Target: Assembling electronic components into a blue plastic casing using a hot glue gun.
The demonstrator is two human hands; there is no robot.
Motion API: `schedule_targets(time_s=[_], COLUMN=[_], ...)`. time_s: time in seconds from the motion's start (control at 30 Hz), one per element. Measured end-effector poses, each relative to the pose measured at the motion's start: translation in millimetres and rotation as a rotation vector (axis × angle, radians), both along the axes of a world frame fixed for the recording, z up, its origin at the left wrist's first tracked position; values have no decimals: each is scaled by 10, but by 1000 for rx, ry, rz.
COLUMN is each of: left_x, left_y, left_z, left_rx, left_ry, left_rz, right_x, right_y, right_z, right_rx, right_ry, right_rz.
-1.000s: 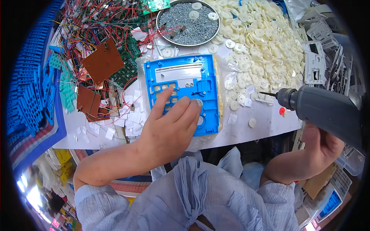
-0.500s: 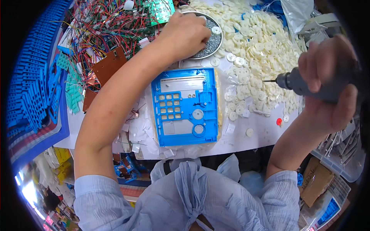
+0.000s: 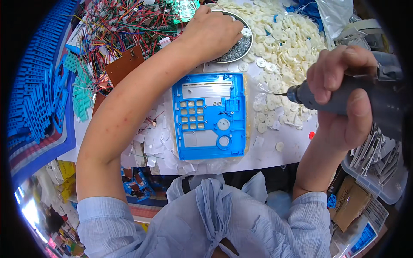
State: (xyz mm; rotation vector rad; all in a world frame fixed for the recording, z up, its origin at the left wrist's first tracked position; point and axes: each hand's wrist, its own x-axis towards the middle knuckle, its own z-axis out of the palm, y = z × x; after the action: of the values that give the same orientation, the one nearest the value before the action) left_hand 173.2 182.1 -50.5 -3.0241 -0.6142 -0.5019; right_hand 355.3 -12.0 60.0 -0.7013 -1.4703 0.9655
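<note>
My left hand (image 3: 213, 34) reaches over a round metal dish (image 3: 251, 42) of small silver screws (image 3: 235, 52). Its fingers are bent down into the dish, and their tips are hidden, so whatever they pinch does not show. My right hand (image 3: 340, 81) is wrapped round a dark grey electric screwdriver (image 3: 318, 93), its thin bit pointing left above the pile of discs. Between my arms lies a blue plastic housing (image 3: 209, 139), inner side up, on a plastic-wrapped pad. It has a grid of square key openings, a long slot and a white disc (image 3: 223, 124) set in it.
Cream plastic discs (image 3: 292, 47) are heaped at the back right. Tangled wires (image 3: 129, 26) and circuit boards (image 3: 122, 66) fill the back left. Blue plastic parts (image 3: 36, 94) are stacked at the far left. A clear bin (image 3: 374, 182) of metal pieces stands at the right.
My right hand has brought the screwdriver left and inward, its bit now closer to the blue housing. My left hand stays at the screw dish, its fingers shifted slightly.
</note>
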Motion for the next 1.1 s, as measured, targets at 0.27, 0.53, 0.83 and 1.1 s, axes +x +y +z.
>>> schedule_targets(time_s=[0.27, 0.53, 0.83, 1.1], left_x=[-171, -1155, -1240, -1265], left_y=[-275, -1433, -1788, -1763], left_z=[307, 612, 333, 283], left_rx=[-363, -881, -577, -533], left_ry=[-255, -433, -632, -644], left_rz=[-15, -66, -107, -182], right_x=[-448, -842, -1026, -1095], right_y=[-78, -255, -201, -184], right_z=[145, 176, 12, -29], right_rx=[-9, -271, -39, -54], right_ry=[-104, 92, 315, 293], right_rz=[-190, -176, 167, 189])
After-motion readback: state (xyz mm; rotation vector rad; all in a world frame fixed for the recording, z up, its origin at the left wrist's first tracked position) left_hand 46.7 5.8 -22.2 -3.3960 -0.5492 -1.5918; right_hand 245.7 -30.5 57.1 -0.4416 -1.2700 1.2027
